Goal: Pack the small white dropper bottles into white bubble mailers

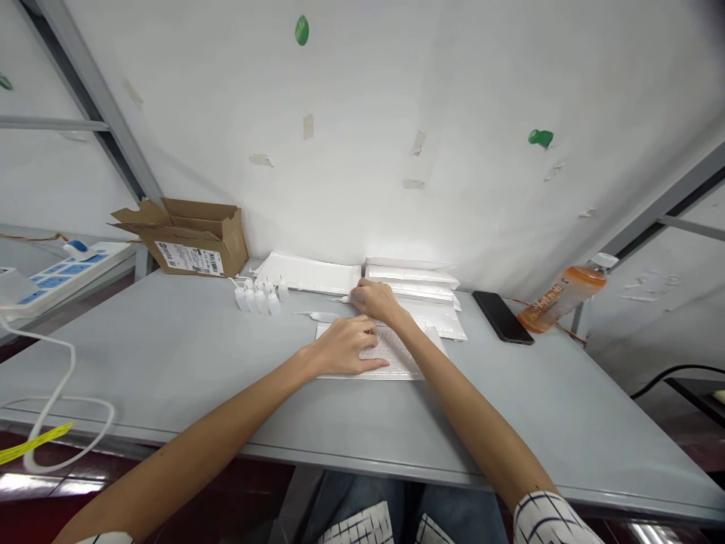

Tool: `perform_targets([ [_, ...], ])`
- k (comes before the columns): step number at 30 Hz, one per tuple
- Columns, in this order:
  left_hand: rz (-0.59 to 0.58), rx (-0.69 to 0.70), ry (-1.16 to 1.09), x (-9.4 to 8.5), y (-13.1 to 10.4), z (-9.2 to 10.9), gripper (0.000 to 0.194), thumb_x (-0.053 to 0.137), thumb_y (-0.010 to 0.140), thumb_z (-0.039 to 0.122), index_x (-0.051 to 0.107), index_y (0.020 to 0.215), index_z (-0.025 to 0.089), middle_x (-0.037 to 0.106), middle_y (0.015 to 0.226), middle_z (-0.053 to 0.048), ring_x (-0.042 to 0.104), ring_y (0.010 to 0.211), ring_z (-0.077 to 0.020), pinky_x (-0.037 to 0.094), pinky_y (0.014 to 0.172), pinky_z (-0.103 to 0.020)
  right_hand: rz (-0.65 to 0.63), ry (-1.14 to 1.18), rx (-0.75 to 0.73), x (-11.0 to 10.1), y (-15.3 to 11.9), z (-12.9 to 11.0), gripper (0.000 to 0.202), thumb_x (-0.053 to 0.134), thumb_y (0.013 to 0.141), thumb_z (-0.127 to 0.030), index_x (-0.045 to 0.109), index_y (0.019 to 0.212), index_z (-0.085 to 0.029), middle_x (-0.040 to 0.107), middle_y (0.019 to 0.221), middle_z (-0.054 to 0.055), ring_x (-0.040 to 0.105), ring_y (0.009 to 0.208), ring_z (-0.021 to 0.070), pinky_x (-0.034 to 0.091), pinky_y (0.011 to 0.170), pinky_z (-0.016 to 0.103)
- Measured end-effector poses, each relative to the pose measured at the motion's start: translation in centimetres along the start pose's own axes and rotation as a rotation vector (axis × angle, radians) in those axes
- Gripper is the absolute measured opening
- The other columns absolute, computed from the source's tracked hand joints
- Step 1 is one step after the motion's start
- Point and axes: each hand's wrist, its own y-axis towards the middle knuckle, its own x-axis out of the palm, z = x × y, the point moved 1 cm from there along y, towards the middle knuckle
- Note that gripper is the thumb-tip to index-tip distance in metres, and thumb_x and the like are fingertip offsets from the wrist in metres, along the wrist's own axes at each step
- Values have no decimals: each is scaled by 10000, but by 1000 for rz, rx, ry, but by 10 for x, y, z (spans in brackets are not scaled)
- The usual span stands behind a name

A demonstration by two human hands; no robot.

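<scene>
My left hand (pixel 348 347) lies on a white bubble mailer (pixel 396 359), its thumb stretched out and its fingers loosely bent and apart. Just beyond it my right hand (pixel 374 301) is closed, fingertips down, on a small white squeeze bottle whose thin tip pokes out to the left; most of it is hidden. Another such bottle (pixel 324 316) rests on its side by my left knuckles, tip to the left. Several upright white squeeze bottles (pixel 257 298) with thin spouts stand together farther left.
More white mailers (pixel 317 273) lie along the wall, with a stack of them (pixel 413 279) to the right. An open cardboard box (pixel 195 242) stands back left, near a power strip (pixel 68 272). On the right are a black phone (pixel 503 317) and an orange drink bottle (pixel 563 297).
</scene>
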Motion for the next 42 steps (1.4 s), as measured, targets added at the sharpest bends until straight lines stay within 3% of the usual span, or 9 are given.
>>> perform_targets([
  [4,-22,18,0,0,0,-1,450,639,880,574,663,689,167,716,905,-62,644,856,-201,415,633,-296,8,-4,12,1,-7,-2,265,489,963,-240,712,1098,-191,684,1069,113,658,877,218,370,660,285],
  [9,-29,17,-2,-1,-1,-3,454,626,880,600,675,735,173,714,917,-54,646,833,-187,423,641,-292,184,142,70,-6,-13,5,291,498,932,-263,681,1137,-167,703,1098,106,656,894,224,380,668,285],
  [14,-2,28,41,2,-1,-1,480,623,863,639,688,784,170,706,897,-63,626,780,-184,385,604,-295,452,393,161,-21,-34,33,378,561,844,-260,660,1196,-160,723,974,65,639,732,180,424,706,280],
  [17,59,5,62,8,0,2,472,605,888,612,683,746,169,694,854,-66,611,764,-183,372,600,-296,521,605,243,-23,-63,54,366,563,798,-258,670,1136,-170,700,872,30,604,599,140,444,660,278],
  [23,25,-46,-24,12,8,8,417,631,884,579,710,829,173,694,941,-65,622,828,-184,407,653,-286,437,1025,448,-20,-124,85,262,659,716,-363,599,907,-194,630,753,-21,537,421,101,380,465,257],
  [28,-152,-151,-7,10,27,19,473,707,787,641,741,966,204,669,1022,-64,619,899,-215,329,575,-259,263,1192,427,-23,-149,89,343,708,717,-472,580,851,-182,608,636,-25,546,410,121,357,465,260],
  [33,-287,-252,-123,15,39,32,513,724,769,650,759,1116,274,644,966,-29,601,794,-177,334,601,-256,118,1254,394,-18,-162,90,434,761,690,-544,619,856,-169,630,674,1,572,480,128,328,477,251],
  [38,-198,-328,-246,23,31,36,307,715,860,482,797,1064,268,650,874,-18,600,803,-165,389,680,-270,98,1284,426,-19,-167,94,451,792,656,-561,684,825,-157,539,587,-21,449,502,96,265,461,242],
  [42,-99,-368,-307,28,27,38,210,700,882,375,813,1004,247,650,815,-11,595,757,-147,396,653,-266,83,1310,432,-20,-167,96,461,715,739,-603,690,736,-142,508,535,-11,392,473,88,255,446,257],
])
